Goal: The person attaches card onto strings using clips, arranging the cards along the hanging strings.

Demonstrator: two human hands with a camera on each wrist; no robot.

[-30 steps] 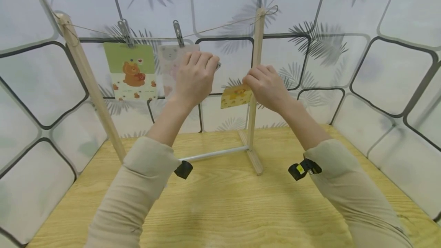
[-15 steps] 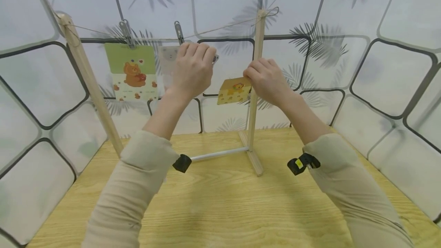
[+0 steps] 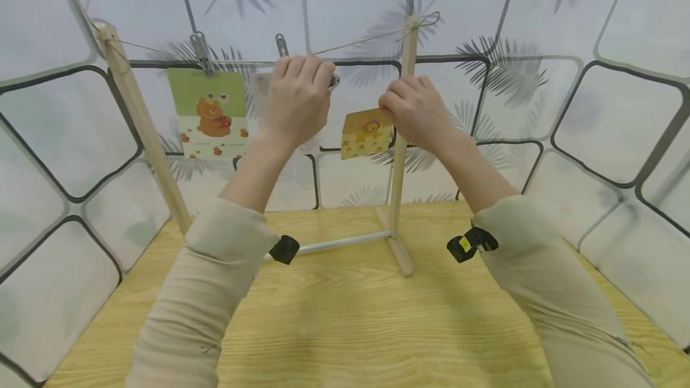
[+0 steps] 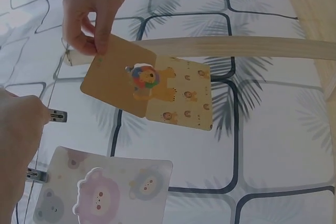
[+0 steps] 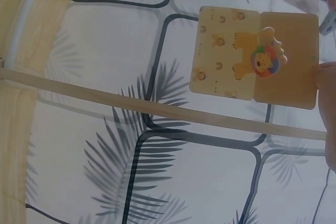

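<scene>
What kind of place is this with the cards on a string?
Probably a small craft or test booth. A wooden table sits inside leaf-print panel walls, and a string between two wooden posts holds a clipped bear card.

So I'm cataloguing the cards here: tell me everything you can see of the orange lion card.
The lion card is a small flat rectangle, seemingly thin card or plastic. One half is orange-tan, the other pale yellow with tiny lion prints, and a cartoon lion with a rainbow mane straddles the two. It hangs tilted in the air, between the pink card and the right wooden post. The right hand pinches its orange end; nothing else touches it.
</scene>
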